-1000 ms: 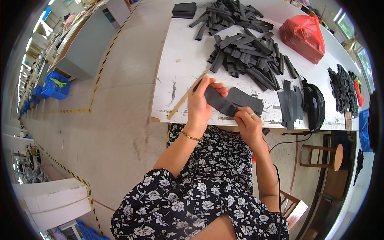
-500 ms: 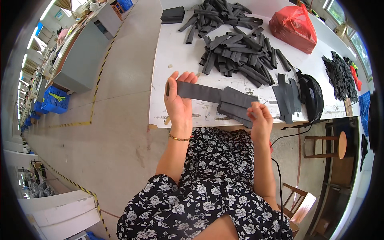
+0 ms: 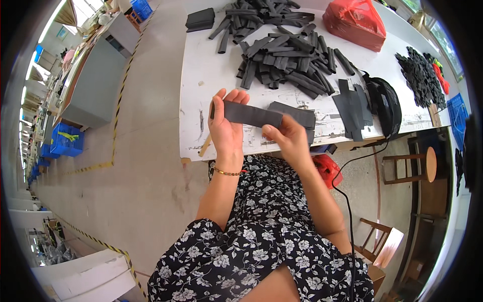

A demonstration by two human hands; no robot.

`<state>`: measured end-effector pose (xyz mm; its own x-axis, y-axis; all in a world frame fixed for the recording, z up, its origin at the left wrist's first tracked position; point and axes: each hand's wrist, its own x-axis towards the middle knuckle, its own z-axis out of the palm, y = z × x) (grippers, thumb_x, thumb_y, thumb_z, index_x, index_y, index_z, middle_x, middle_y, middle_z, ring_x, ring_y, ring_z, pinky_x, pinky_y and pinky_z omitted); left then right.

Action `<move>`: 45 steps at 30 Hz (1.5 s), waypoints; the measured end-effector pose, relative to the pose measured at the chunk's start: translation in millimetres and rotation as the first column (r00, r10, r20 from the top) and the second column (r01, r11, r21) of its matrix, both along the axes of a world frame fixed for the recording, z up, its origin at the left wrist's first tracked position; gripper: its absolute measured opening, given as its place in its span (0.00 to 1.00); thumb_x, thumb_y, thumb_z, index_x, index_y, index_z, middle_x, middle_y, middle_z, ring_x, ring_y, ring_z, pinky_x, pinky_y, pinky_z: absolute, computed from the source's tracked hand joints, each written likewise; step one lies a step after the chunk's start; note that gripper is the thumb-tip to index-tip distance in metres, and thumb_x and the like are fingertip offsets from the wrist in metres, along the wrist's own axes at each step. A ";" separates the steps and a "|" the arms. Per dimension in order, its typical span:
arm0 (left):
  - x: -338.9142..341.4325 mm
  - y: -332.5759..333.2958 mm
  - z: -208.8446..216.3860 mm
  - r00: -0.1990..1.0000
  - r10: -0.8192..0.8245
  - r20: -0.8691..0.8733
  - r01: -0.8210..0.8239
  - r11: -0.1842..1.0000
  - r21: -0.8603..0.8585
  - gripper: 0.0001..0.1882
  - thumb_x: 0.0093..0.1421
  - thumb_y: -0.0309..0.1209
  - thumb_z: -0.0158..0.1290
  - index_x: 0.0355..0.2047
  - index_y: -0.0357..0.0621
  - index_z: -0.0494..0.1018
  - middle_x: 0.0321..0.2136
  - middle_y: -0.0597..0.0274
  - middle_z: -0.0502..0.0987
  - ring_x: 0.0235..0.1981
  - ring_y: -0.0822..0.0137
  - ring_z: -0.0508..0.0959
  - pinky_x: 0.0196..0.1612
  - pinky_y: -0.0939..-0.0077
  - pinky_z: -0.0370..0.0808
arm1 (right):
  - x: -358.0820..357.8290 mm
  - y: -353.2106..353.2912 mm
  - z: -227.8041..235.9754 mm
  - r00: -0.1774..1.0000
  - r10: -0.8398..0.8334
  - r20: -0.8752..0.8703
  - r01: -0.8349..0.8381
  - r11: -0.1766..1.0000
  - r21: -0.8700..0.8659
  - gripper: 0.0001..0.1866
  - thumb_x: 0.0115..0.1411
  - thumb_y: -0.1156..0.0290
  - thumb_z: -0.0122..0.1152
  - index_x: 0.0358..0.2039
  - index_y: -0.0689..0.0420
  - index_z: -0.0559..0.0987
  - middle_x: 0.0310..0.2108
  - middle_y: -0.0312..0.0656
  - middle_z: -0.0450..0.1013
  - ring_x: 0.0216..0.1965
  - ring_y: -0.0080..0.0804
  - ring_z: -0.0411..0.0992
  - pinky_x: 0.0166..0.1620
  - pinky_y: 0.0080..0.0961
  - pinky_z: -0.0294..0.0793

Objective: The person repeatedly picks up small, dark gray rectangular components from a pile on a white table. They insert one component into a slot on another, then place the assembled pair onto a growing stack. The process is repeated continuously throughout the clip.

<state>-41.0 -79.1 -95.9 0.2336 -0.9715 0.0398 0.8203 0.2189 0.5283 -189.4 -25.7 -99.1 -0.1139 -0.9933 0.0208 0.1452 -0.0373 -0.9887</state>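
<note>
A dark grey fabric strip (image 3: 247, 114) stretches between my hands above the table's front edge. My left hand (image 3: 226, 132) is palm up, with its thumb closed over the strip's left end and its fingers behind. At the other end, my right hand (image 3: 293, 143) pinches the strip between thumb and fingers. Behind my right hand lies a stack of flat dark grey fabric pieces (image 3: 301, 116), partly covered by the hand and strip. A thin tan stick (image 3: 205, 146) shows beside my left wrist; I cannot tell whether the hand touches it.
Rolled dark tubes (image 3: 282, 58) are heaped on the white table (image 3: 201, 110). A folded dark stack (image 3: 200, 20) and a red plastic bag (image 3: 354, 25) stand farther back. To the right are flat strips (image 3: 352, 108), a black bag (image 3: 385, 108) and a hanging black cable (image 3: 347, 201).
My right hand has moved left from beside the stack to the strip's right end, which it now pinches. My left hand keeps its hold. The table has shifted slightly left in view.
</note>
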 end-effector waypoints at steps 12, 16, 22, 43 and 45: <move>18.3 3.0 -31.7 0.940 -0.335 -0.068 0.340 0.889 0.306 0.28 0.68 0.52 0.44 0.45 0.35 0.71 0.38 0.52 0.76 0.41 0.55 0.79 0.46 0.57 0.79 | -50.3 5.1 -13.9 0.587 -0.549 -0.596 -0.148 0.650 -0.745 0.25 0.43 0.91 0.58 0.44 0.60 0.80 0.39 0.47 0.78 0.36 0.42 0.77 0.39 0.30 0.78; -4.0 20.8 -27.8 0.901 -0.343 0.265 0.279 0.927 0.251 0.15 0.65 0.36 0.54 0.37 0.32 0.74 0.32 0.54 0.79 0.32 0.62 0.81 0.37 0.67 0.82 | -64.2 -2.3 -25.9 0.603 -0.453 -0.656 -0.244 0.679 -0.693 0.23 0.48 0.89 0.56 0.47 0.61 0.79 0.43 0.48 0.76 0.38 0.44 0.76 0.43 0.31 0.77; -13.7 20.6 -39.9 0.913 -0.243 0.328 0.189 0.964 0.187 0.09 0.62 0.28 0.57 0.30 0.32 0.74 0.28 0.55 0.79 0.28 0.65 0.81 0.34 0.70 0.83 | -56.0 10.4 -35.0 0.991 -0.053 0.123 0.048 0.998 0.044 0.20 0.64 0.70 0.59 0.54 0.66 0.73 0.43 0.43 0.76 0.39 0.26 0.74 0.44 0.22 0.75; -45.7 -12.7 -100.2 0.270 0.044 0.962 -0.209 0.978 0.014 0.09 0.56 0.27 0.59 0.37 0.39 0.76 0.33 0.61 0.75 0.29 0.70 0.73 0.37 0.76 0.73 | -130.5 -47.3 -47.6 0.384 -0.329 -0.863 0.419 0.895 -0.155 0.12 0.56 0.61 0.65 0.36 0.56 0.81 0.35 0.42 0.76 0.38 0.44 0.74 0.39 0.38 0.73; -56.3 -14.8 -93.3 0.368 0.001 0.930 -0.136 0.989 0.052 0.08 0.57 0.28 0.59 0.37 0.39 0.76 0.31 0.62 0.77 0.29 0.72 0.74 0.36 0.77 0.74 | -147.8 -75.3 -56.3 0.291 -0.532 -0.795 0.434 0.814 -0.386 0.08 0.57 0.66 0.63 0.36 0.55 0.81 0.34 0.43 0.74 0.37 0.45 0.73 0.39 0.38 0.73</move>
